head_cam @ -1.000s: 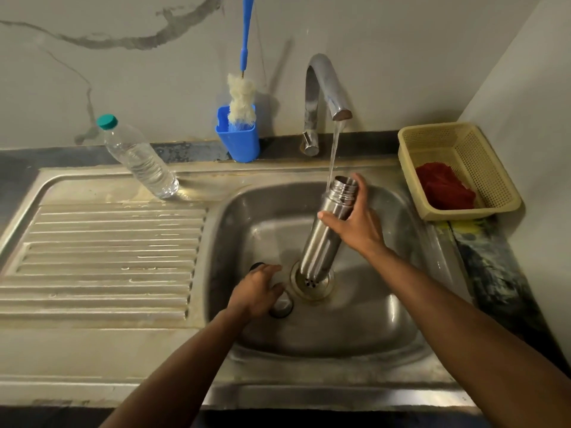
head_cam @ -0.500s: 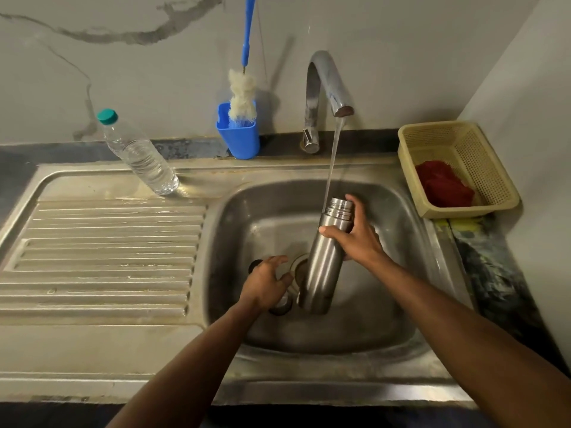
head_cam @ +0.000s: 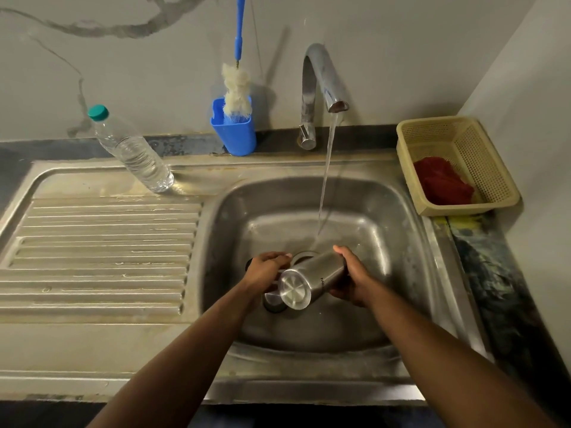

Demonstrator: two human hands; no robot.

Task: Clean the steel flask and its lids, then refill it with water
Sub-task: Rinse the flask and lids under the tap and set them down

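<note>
Both forearms reach in from the bottom edge and converge low at centre. The right hand (head_cam: pixel 355 278) curls round the flask (head_cam: pixel 312 278), thumb up on top, fingers wrapped underneath, wrist bent inward. The left hand (head_cam: pixel 265 271) sits just beside it, knuckles up, fingers curled downward against the flask's near end; what they grip cannot be made out.

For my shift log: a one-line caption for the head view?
Right hand tips flask over sink under running tap.
</note>
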